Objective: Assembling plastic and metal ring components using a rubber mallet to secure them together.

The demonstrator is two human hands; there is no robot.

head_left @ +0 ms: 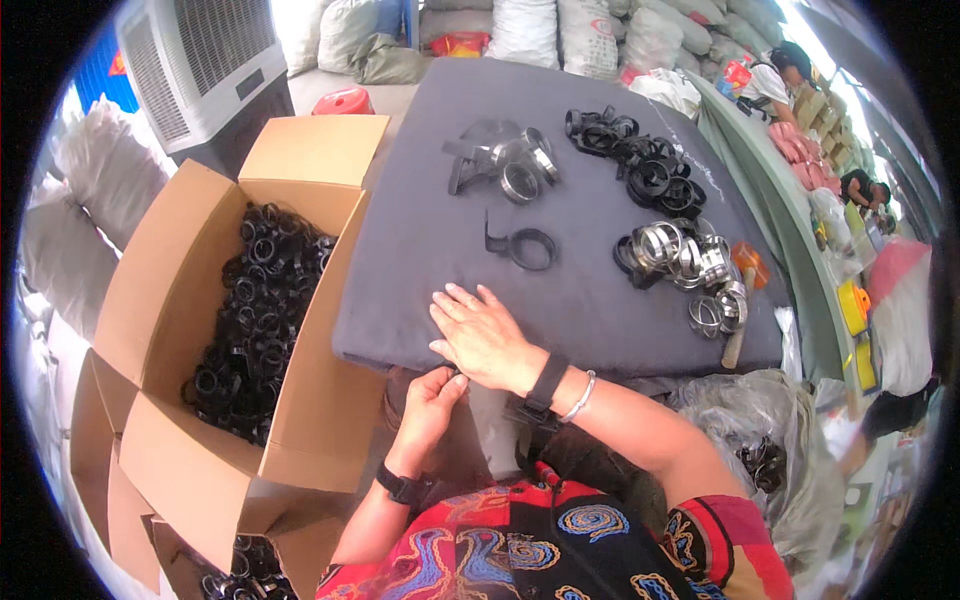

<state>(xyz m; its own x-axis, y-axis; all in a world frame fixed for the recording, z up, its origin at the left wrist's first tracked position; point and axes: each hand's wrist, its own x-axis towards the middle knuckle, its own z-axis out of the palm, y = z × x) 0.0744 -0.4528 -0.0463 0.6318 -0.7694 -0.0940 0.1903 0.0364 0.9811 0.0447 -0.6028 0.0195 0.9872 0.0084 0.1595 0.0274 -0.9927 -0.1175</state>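
My right hand (485, 338) lies palm down at the near edge of the grey padded table (400, 260), its fingers stretched out. Just below it, my left hand (430, 400) is closed in a pinch at the table's edge, touching or nearly touching the right hand. A small dark bit shows by its fingertips, too little to name. Beyond my right hand lies a single black ring clamp with a straight tab (532, 249). Farther back sits a small group of black and silver ring clamps (520, 180).
Black clamps (650, 165) and silver rings (690, 255) are heaped along the table's right side, near an orange piece (750, 265). An open cardboard box (170, 290) full of black clamps stands left. A plastic bag (750, 410) lies at right. People (770, 85) sit at far right.
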